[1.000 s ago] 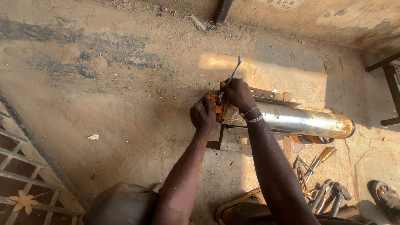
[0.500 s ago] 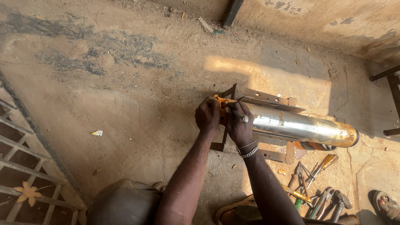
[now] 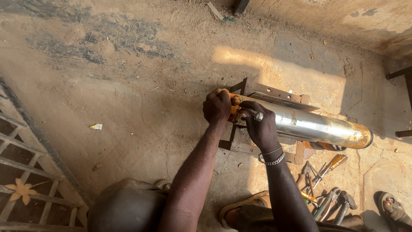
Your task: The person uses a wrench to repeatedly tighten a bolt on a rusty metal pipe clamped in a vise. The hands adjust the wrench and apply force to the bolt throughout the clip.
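Gripping the orange, rusty fitting [image 3: 234, 107] at the near end of the long shiny steel cylinder [image 3: 317, 126], you had both hands right on it.

Your left hand [image 3: 218, 106] was clenched around the orange fitting; your right hand [image 3: 259, 124] was curled over the cylinder's end just beside it, fingers closed on something I couldn't make out. That cylinder lay on its side across a rusty angle-iron frame [image 3: 274, 92] on the dusty concrete floor [image 3: 128, 86]. Loose pliers and screwdrivers [image 3: 326, 189] lay near your right forearm.
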{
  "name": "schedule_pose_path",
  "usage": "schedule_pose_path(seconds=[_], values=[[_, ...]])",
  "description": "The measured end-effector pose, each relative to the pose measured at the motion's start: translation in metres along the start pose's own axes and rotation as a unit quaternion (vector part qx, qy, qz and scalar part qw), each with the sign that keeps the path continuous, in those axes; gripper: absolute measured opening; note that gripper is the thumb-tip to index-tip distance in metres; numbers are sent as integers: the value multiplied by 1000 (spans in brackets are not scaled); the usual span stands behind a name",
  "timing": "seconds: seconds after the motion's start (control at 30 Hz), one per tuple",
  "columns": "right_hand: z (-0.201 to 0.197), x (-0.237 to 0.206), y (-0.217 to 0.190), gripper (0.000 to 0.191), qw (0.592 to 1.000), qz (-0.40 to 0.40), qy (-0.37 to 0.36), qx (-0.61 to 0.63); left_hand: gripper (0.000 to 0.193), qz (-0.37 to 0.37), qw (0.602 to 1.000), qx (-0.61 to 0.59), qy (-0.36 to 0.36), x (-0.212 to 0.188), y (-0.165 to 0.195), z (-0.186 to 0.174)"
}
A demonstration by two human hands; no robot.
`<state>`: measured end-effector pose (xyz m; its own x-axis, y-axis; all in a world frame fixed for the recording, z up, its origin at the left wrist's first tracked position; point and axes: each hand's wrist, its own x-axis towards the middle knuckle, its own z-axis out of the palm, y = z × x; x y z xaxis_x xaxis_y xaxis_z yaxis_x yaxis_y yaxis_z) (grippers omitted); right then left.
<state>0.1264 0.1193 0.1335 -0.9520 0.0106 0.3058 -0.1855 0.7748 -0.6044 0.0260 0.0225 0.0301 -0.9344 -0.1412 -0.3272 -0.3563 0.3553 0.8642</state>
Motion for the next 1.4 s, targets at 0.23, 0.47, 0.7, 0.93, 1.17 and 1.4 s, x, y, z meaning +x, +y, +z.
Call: schedule_pose_path(seconds=[0.23,0.47,0.7,0.93,1.17,1.4], values=[[13,78,66,59,988,123,-73,57,39,-64,997,-30,-24,-2,-9,8],[47,121,92,58,946,292,-55,128,38,-25,999,-28,14,2,-13,5],[30,36,52,38,974,-77,195,-88,45,-36,999,-7,-6,1,-2,0],[45,-12,16,20,977,-108,151,-103,46,-18,1000,-2,3,-2,-2,1],[57,-24,15,26,973,-39,200,-108,46,66,996,-59,9,-2,-7,6],[43,12,53,32,981,38,158,-106,44,30,998,-56,-5,-2,-7,8]])
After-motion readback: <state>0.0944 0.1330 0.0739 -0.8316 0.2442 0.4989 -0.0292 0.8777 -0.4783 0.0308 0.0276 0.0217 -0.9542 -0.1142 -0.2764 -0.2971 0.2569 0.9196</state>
